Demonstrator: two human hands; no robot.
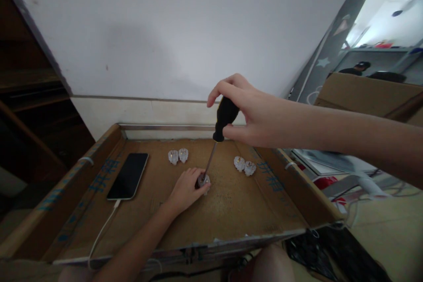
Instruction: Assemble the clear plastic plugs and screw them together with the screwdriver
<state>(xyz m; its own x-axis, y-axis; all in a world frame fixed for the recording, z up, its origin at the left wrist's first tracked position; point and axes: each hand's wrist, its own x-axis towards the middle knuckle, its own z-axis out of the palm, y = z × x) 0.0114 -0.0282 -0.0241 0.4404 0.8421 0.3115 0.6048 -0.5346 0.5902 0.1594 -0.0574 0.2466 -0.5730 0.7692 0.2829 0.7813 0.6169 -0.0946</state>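
Observation:
A screwdriver [226, 113] with a black handle is gripped from above by my right hand [243, 105], fingers curled round the handle. Its thin metal shaft slants down and left to a small clear plastic plug part [205, 181] on the cardboard. My left hand [188, 189] pinches that part between thumb and fingers, which partly hide it; something dark shows beside it. Behind the left hand lie two clear plug parts [178, 155] side by side. Two more clear plug parts [245, 165] lie to the right of the shaft.
A phone [128, 176] with a white charging cable [102, 229] lies at the left of the cardboard-lined surface [231, 211]. Raised cardboard sides [317, 198] edge it, and a white wall [148, 53] stands behind. A person [358, 68] is far off at the right, beyond a cardboard box [366, 94].

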